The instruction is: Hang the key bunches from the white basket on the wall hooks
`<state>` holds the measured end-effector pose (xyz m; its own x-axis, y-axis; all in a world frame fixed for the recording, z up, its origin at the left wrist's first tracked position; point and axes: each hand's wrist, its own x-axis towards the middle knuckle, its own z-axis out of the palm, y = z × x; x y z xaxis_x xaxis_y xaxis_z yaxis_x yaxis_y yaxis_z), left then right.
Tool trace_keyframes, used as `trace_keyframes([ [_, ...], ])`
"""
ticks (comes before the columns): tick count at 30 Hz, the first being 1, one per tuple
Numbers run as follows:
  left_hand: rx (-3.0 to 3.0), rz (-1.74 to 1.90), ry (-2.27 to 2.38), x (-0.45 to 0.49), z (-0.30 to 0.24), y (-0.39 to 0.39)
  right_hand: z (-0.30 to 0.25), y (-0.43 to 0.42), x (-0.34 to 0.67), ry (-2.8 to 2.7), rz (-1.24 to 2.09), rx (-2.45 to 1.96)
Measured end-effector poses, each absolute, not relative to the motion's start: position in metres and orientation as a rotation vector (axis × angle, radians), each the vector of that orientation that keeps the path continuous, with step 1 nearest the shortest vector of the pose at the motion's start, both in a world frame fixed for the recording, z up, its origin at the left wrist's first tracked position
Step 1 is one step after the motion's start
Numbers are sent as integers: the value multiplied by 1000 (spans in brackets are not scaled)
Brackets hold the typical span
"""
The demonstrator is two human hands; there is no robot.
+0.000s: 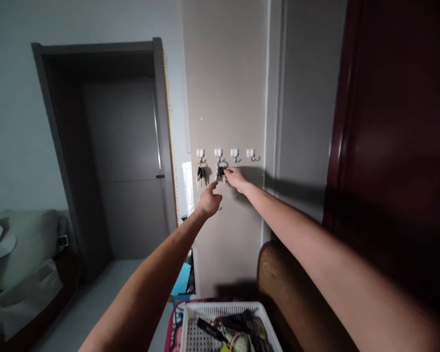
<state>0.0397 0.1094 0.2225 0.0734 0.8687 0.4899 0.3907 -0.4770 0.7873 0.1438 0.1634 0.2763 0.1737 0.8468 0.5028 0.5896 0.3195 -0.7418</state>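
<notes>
A bunch of keys hangs by its ring from the second hook on the beige wall panel. My right hand reaches in from the right, its fingers closed on the dark part of this bunch. Just below the keys is my left hand, forefinger and thumb apart, with nothing seen in it. Another key bunch hangs from the leftmost hook. Two more white hooks, the third and the fourth, carry nothing.
Below stands a white plastic basket holding several key items and small objects. A brown wooden piece rises at its right. To the left are a grey door and a cushioned seat; a dark red panel is on the right.
</notes>
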Motion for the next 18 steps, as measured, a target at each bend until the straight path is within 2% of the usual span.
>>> trace_keyframes([
  [4,1848,1302,1240,32,164,90,232,130,161,-1788,-2,-1406],
  [12,1871,872,1382,29,28,27,63,53,190,-2411,555,-1492],
  [18,2220,736,1414,34,-13,1,32,41,189,-2816,571,-1443],
])
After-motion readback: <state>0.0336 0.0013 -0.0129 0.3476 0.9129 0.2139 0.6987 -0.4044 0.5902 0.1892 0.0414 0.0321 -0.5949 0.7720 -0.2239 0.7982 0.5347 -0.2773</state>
